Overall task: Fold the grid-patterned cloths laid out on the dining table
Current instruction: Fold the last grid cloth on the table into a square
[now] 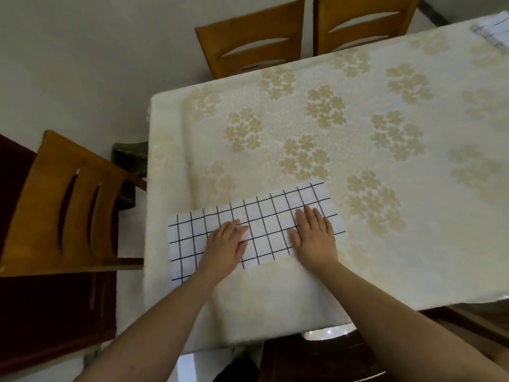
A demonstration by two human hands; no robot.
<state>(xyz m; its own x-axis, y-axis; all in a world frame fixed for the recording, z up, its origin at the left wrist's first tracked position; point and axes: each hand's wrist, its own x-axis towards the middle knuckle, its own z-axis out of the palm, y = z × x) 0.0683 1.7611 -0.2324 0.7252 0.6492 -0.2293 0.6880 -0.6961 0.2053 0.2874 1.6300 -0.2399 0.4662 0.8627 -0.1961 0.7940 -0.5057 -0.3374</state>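
I see the grid-patterned cloth (pixel 256 230) lying as a long narrow strip on the table (pixel 358 133), near its edge at about 7 o'clock from the tabletop's middle. My left hand (pixel 224 248) lies flat and open on the strip's middle, palm down, gripping nothing. My right hand (pixel 315 235) presses flat and open on the strip's 3 o'clock end. A second grid cloth (pixel 493 30) sits at the far 1 o'clock corner.
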